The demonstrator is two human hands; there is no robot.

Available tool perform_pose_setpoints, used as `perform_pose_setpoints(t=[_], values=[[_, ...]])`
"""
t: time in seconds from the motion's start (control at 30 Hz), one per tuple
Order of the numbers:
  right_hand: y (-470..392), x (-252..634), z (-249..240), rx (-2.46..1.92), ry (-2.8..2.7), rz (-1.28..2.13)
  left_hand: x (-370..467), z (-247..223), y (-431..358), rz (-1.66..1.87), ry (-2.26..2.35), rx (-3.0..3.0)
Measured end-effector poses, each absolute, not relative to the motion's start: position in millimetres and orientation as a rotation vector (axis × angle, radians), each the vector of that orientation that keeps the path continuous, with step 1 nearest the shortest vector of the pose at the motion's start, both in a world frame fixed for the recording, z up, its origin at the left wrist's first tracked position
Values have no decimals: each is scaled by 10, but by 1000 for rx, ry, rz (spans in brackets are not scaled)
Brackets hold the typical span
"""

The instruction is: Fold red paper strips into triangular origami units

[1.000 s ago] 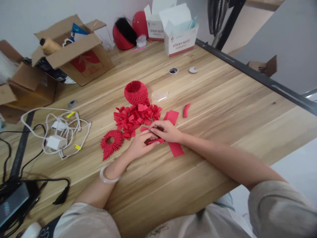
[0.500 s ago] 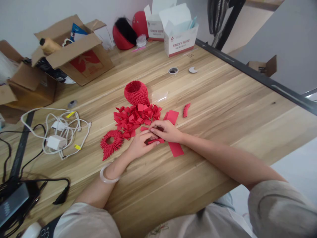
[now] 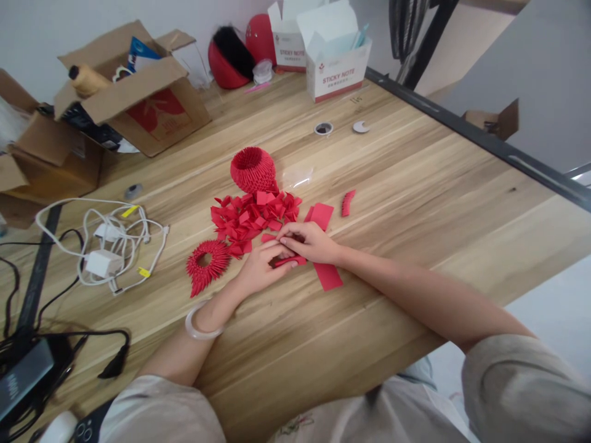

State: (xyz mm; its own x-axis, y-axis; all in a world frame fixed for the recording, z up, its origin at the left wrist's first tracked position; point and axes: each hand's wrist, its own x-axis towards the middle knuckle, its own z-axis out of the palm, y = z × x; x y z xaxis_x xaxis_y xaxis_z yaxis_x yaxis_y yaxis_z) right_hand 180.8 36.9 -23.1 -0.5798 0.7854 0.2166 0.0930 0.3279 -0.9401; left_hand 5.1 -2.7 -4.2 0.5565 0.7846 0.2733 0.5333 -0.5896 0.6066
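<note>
Two bare hands meet over the tabletop (image 3: 429,203), approx mid, a bit in from the near edge. L hand (image 3: 261,267), w/ pale bangle (image 3: 203,335) on its wrist, is narrow: fingers bent in, thumb along a folded red pc (image 3: 300,261). R hand (image 3: 317,243) arches over, fingertips at the L fingers; can't tell from where I stand which one pinches the pc, as the fingers hide it. Flat red strips (image 3: 329,279) lie by the R hand, one poking out twd near edge, another twd far edge. Just beyond: pile of folded red pcs (image 3: 253,218), w/ round open-topped red vessel (image 3: 258,179) right behind it; red ring w/ pointed tail (image 3: 218,261) on pile's L. Small curved red pc (image 3: 348,203) sits apart, twd R edge. Further out, white cable tangle (image 3: 104,264) nr L end, black device (image 3: 28,372) w/ cords nr near-L corner. Along far edge: cardboard boxes (image 3: 159,123), one w/ thread cone (image 3: 92,81), then red-&-black item (image 3: 226,67); STICKY NOTE boxes (image 3: 339,77) at far-R corner, w/ cable hole (image 3: 323,128) & grey crescent cap (image 3: 361,127) in front.
</note>
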Motion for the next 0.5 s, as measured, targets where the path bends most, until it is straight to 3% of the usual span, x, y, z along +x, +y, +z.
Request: perform_pose_setpoints(t=[0.5], values=[[364, 1823, -212, -763, -1914, 1300, 52, -44, -33, 696, 1073, 2343]])
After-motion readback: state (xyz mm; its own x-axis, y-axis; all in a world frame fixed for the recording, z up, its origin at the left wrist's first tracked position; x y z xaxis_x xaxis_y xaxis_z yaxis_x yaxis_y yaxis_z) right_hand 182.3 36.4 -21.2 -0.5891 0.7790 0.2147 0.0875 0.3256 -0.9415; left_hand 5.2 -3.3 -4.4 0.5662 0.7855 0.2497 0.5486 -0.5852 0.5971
